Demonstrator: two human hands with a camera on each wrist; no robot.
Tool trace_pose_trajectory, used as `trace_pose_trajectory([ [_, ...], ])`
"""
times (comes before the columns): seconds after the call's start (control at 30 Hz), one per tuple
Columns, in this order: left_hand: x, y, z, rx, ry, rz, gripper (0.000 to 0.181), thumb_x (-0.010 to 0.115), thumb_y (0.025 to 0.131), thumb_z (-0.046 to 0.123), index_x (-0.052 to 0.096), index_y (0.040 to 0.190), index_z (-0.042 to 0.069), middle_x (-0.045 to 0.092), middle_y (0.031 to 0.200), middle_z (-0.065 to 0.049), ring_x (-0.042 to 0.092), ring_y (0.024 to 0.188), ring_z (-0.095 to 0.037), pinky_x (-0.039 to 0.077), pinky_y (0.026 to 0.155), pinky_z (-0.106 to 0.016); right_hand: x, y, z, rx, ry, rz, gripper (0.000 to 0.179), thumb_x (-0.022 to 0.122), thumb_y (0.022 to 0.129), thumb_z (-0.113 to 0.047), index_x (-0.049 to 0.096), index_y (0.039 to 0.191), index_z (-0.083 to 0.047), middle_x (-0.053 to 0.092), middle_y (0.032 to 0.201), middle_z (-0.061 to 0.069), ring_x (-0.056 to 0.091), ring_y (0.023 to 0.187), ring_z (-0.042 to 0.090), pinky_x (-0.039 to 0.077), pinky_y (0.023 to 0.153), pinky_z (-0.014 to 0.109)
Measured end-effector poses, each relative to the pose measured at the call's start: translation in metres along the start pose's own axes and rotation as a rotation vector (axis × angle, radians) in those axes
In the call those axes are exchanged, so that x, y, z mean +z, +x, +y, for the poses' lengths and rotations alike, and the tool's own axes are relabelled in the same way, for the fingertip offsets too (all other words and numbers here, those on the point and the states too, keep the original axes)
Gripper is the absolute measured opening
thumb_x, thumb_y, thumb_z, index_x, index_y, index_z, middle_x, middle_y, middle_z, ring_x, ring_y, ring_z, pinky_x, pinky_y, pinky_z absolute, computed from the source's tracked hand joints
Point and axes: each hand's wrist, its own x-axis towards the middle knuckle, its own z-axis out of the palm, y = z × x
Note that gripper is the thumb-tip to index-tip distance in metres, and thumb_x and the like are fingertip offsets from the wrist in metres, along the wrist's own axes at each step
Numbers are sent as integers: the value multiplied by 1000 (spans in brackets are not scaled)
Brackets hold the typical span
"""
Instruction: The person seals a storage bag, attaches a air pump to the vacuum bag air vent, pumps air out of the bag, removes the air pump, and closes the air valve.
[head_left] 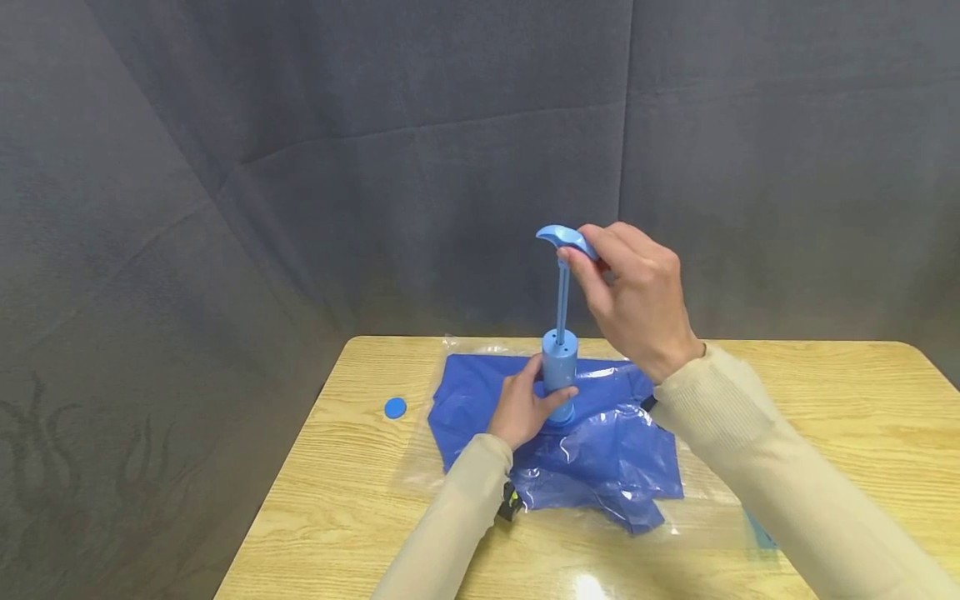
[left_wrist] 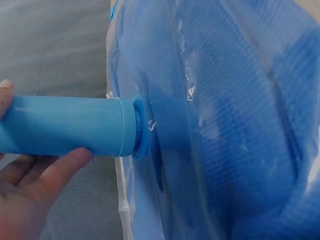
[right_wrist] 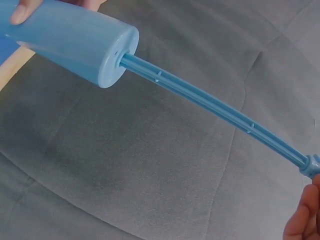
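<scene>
My hands are working apart from each other, both clamped on one light-blue plastic hand pump [head_left: 559,367], which is standing nearly upright on a clear plastic bag [head_left: 423,454]. My left hand [head_left: 521,406] is curling round the smooth cylindrical barrel [right_wrist: 75,42]; my right hand [head_left: 633,287], between one and two o'clock from it, is pinching the curved light-blue handle [head_left: 558,235] atop the ribbed plastic rod [head_left: 562,304], a long stretch of which is showing.

As I judge it, I should be pressing the barrel squarely against the round blue flange [left_wrist: 142,151] at the bag's face; whether it is seating fully all round, I cannot tell. I should also be guiding the handle straight along the barrel's line, since leaning sideways could be bending the thin rod or rocking the base loose.

Counting outward, I am seeing one pump, one flange, one bag, and blue fabric [head_left: 467,396] lying inside, its number of pieces unclear. At nine o'clock from the pump's base, one flat round blue disc [head_left: 395,407] is resting on one wood-grain worktop [head_left: 322,508]. At four o'clock, one blue-green piece [head_left: 763,532] is peeking past my right sleeve [head_left: 750,433], mostly hidden. Beyond, at twelve, dark grey cloth [head_left: 450,208] is hanging.
</scene>
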Motion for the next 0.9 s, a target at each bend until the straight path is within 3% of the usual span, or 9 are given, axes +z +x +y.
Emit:
trace_pose_trajectory([
  [0.43, 1, 1, -2, -16, -4, 4, 53, 72, 85, 41, 54, 130, 19, 68, 122, -9, 63, 116, -22, 50, 99, -40, 2, -2, 0, 49, 15, -3, 14, 70, 88, -9, 69, 96, 2, 60, 72, 11, 51, 61, 17, 35, 58, 15],
  [0.9, 2, 0, -1, 1, 7, 20, 53, 73, 84, 40, 54, 130, 20, 69, 120, -8, 65, 114, -22, 51, 97, -39, 1, -5, 1, 73, -9, -52, 15, 70, 88, -11, 68, 96, 2, 58, 72, 11, 49, 61, 17, 39, 55, 22],
])
